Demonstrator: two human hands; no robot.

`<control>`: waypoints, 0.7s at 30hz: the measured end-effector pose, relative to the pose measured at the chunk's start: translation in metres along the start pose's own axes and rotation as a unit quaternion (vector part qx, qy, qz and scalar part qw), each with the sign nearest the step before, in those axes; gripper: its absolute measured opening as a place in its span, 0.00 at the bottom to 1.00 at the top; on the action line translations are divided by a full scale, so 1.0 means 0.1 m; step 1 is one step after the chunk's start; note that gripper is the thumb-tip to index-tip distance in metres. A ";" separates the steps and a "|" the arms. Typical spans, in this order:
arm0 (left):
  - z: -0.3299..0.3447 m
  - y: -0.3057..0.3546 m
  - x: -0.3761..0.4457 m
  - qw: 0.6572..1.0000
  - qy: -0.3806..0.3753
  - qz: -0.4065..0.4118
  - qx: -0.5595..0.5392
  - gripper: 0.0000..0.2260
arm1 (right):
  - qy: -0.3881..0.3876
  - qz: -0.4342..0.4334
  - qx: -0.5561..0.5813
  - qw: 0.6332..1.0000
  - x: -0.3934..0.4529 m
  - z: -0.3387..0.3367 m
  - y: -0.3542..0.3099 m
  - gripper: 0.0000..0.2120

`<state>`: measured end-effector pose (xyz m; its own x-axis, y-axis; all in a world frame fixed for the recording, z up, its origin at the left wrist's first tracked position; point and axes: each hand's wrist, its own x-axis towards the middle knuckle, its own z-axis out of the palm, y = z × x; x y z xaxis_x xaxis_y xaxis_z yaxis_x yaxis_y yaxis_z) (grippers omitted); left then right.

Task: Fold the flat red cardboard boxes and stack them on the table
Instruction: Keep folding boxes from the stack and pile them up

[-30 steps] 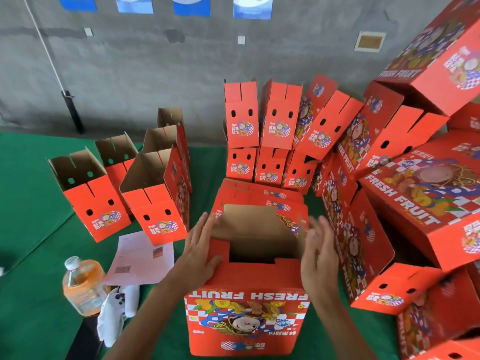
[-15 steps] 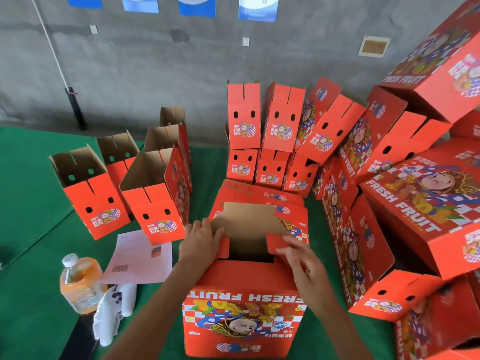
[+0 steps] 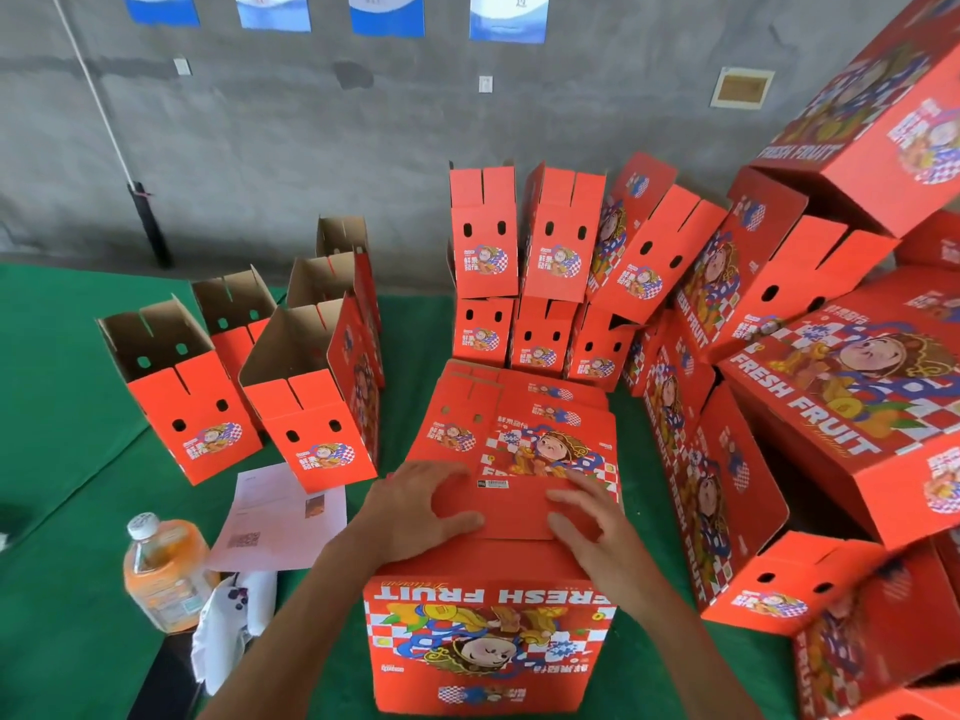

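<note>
A red "FRESH FRUIT" box (image 3: pixel 488 641) stands upright on the green table (image 3: pixel 67 615) right in front of me, its top flaps (image 3: pixel 511 511) folded flat. My left hand (image 3: pixel 415 511) presses on the left part of the flaps, fingers spread. My right hand (image 3: pixel 587 517) presses on the right part, fingers straight. Just behind the box lies a pile of flat red boxes (image 3: pixel 519 428). Folded boxes stand at the back (image 3: pixel 519 272) and lie heaped on the right (image 3: pixel 852 387).
Several open-topped folded boxes (image 3: pixel 306 387) stand at the left. A sheet of paper (image 3: pixel 275 517), an orange drink bottle (image 3: pixel 161 569) and a white cloth (image 3: pixel 228 626) lie at my near left. A grey wall runs behind the table.
The box top was open with brown inside showing; both hands have folded the flaps inward and down, and now press them flat shut.
</note>
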<state>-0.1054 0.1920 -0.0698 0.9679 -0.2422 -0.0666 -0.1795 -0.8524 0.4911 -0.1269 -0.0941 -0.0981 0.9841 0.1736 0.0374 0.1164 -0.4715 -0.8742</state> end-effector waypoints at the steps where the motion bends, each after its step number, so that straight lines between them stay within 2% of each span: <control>1: 0.00 0.03 0.02 1.000 -0.004 -0.019 0.007 0.36 | -0.006 0.001 -0.023 1.000 0.01 0.00 0.01 0.12; 3: 0.03 0.07 0.08 0.998 -0.007 -0.048 0.030 0.40 | -0.015 0.019 -0.071 0.997 0.06 0.00 0.01 0.18; 5: 0.09 0.14 0.12 0.995 -0.010 -0.071 0.076 0.41 | -0.028 0.035 -0.106 0.993 0.10 -0.01 -0.01 0.33; 7: 0.13 0.17 0.16 0.990 -0.005 -0.092 0.107 0.42 | -0.016 0.066 -0.102 0.992 0.09 -0.02 -0.02 0.45; 9: 0.16 0.14 0.16 0.988 0.011 -0.081 0.134 0.40 | 0.016 0.113 -0.050 0.992 0.05 -0.01 -0.02 0.49; 11: 0.16 0.09 0.12 0.989 0.036 -0.064 0.126 0.36 | 0.032 0.182 0.038 0.982 -0.01 0.02 -0.04 0.49; 13: 0.16 0.08 0.09 0.992 0.052 -0.070 0.096 0.38 | 0.021 0.266 0.134 0.954 -0.05 0.01 -0.01 0.45; 15: 0.18 0.10 0.08 0.988 0.050 -0.083 0.121 0.36 | -0.014 0.331 0.204 0.921 -0.12 -0.07 0.07 0.41; 17: 0.21 0.14 0.08 0.985 0.049 -0.096 0.134 0.36 | -0.059 0.384 0.209 0.897 -0.21 -0.15 0.22 0.40; 21: 0.21 0.19 0.07 0.984 0.075 -0.115 0.113 0.32 | -0.126 0.461 0.142 0.867 -0.34 -0.14 0.50 0.41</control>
<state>-0.1059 0.1649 -0.0789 0.9995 0.0251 -0.0167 0.0287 -0.9624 0.2702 -0.1526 -0.1357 -0.1367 0.5766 0.0362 -0.8162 -0.7771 -0.2842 -0.5616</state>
